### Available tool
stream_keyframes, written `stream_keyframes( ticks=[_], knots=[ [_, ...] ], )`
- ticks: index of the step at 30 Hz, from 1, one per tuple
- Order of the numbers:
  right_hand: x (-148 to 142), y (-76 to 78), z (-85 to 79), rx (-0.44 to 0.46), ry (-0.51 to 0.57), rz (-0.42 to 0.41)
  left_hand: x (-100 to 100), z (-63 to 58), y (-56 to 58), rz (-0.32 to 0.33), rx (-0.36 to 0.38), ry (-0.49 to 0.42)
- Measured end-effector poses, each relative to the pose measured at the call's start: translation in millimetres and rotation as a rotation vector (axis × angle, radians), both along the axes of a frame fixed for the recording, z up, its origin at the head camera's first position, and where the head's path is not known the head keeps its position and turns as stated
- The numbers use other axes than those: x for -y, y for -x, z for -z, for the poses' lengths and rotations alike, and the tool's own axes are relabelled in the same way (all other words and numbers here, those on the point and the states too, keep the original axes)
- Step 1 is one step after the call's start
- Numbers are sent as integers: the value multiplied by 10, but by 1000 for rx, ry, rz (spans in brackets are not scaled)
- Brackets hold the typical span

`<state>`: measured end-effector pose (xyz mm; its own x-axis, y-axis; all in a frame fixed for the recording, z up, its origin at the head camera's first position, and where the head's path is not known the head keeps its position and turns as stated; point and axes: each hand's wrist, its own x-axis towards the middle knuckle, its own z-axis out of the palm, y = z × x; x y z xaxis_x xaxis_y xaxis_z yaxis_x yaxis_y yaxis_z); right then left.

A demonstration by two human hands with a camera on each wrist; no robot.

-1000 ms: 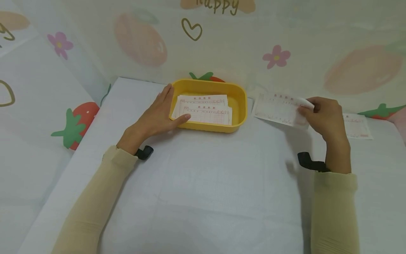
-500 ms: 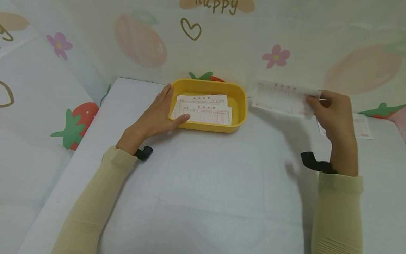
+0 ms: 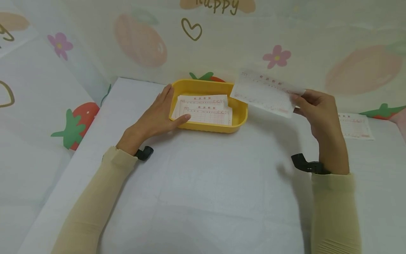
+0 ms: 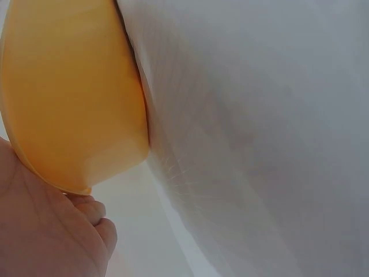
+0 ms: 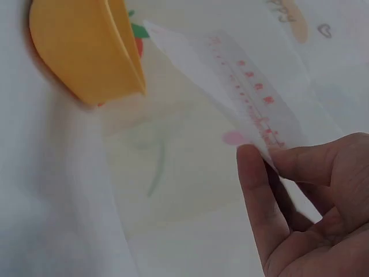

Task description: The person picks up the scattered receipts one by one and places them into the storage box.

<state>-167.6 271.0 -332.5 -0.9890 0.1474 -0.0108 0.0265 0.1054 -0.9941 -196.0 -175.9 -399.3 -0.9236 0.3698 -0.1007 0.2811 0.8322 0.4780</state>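
A thin paper receipt slip (image 3: 264, 91) with red print hangs raised from my right hand (image 3: 321, 113), its far corner overlapping the right end of a yellow plastic basket (image 3: 209, 127). Thumb and fingertips pinch the slip by its right edge, as the right wrist view also shows. More slips (image 3: 207, 115) of the same kind lie overlapping inside the basket, towards its left. My left hand (image 3: 155, 114) rests at the basket's left end, fingers extended along the side and thumb across the front rim. In the left wrist view, its palm lies against the basket's yellow rim (image 4: 49, 182).
Another printed slip (image 3: 356, 127) lies on the white-covered table (image 3: 206, 183) at the right, partly hidden behind my right hand. A patterned backdrop (image 3: 228, 46) with strawberries and flowers rises close behind the basket.
My right hand has raised the slip from near the table, shifted slightly right, then moved left so it now overlaps the basket's right end. The left hand and basket have stayed in place.
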Motion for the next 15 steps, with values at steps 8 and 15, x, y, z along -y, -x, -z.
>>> stream_keyframes(
  ticks=[8, 15],
  knots=[
    [247, 37, 95, 5, -85, -15, -8, 0, 4, -2, 2, 4],
    [501, 47, 119, 43, -111, -67, -5, -6, 6, -2, -6, 0]
  ],
)
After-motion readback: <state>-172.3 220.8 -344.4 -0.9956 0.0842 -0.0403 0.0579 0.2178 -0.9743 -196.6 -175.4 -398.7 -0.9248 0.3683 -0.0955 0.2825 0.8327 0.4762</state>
